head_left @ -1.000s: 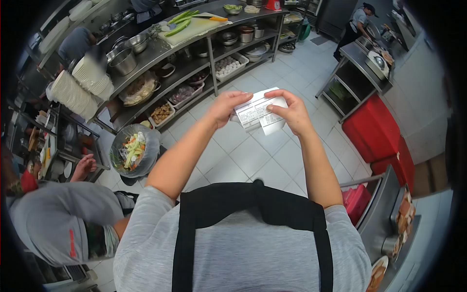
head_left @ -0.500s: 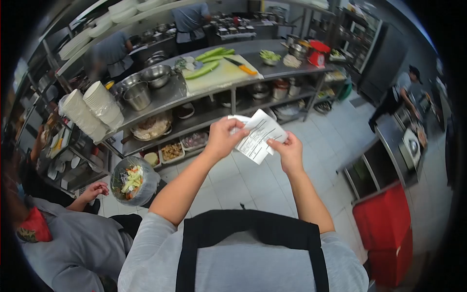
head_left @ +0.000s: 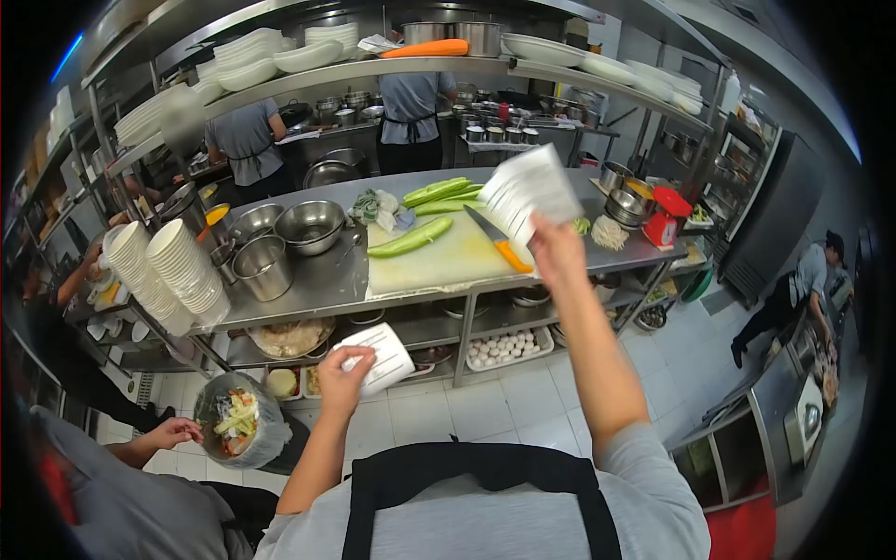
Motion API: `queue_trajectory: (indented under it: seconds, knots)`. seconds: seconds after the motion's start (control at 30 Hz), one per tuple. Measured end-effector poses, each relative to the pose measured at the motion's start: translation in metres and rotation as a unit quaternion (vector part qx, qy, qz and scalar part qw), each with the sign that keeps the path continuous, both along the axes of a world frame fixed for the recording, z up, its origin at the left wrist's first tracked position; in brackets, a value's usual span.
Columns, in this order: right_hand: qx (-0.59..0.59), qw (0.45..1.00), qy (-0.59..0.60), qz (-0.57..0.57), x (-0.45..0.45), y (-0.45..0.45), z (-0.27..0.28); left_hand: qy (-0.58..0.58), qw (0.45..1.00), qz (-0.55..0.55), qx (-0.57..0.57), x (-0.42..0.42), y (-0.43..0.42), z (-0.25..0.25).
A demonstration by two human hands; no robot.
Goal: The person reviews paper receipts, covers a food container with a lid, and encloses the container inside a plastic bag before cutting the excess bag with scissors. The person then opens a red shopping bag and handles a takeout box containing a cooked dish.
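Observation:
My left hand (head_left: 343, 375) pinches a small printed paper slip (head_left: 385, 359) low in front of the counter. Raised to the right, my right hand (head_left: 557, 247) grips a larger printed paper sheet (head_left: 532, 191), slightly blurred, above the counter. Behind that sheet lies a knife with an orange handle (head_left: 513, 257), on a pale cutting board (head_left: 420, 261). Peeled green vegetables (head_left: 411, 238) rest on the board and beyond it. A crumpled cloth (head_left: 375, 207) sits at the board's far left corner.
Steel bowls (head_left: 310, 227) and stacked white tubs (head_left: 187, 271) stand on the counter's left; a red scale (head_left: 667, 215) on its right. Overhead, a shelf (head_left: 373, 67) carries plates and a carrot (head_left: 425, 48). A scrap bin (head_left: 245, 425) and a co-worker's hand (head_left: 175, 432) are at lower left.
Both hands were together on the papers; now they are apart, each with its own paper. My right hand has risen toward the shelf, my left has dropped left. The view has tilted up.

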State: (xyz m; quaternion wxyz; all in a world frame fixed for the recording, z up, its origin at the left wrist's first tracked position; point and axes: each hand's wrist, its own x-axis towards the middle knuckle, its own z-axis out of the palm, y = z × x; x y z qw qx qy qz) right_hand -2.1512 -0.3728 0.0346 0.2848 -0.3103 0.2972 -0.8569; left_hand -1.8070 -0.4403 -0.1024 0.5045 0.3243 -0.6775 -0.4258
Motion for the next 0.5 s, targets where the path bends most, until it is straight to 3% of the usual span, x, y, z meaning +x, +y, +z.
queue_trajectory:
  seconds: [0.07, 0.23, 0.5]
  knots:
    - [-0.03, 0.997, -0.069, 0.008, -0.084, -0.062, 0.018, -0.025, 0.999, -0.001, 0.039, -0.007, -0.012, -0.003]
    - [-0.084, 0.981, -0.172, -0.036, -0.187, -0.183, 0.068, -0.029, 0.996, 0.082, 0.035, -0.017, -0.026, 0.017]
    - [-0.191, 0.956, -0.223, -0.016, -0.265, -0.3, 0.063, -0.036, 0.945, 0.319, 0.069, 0.012, -0.01, 0.004]
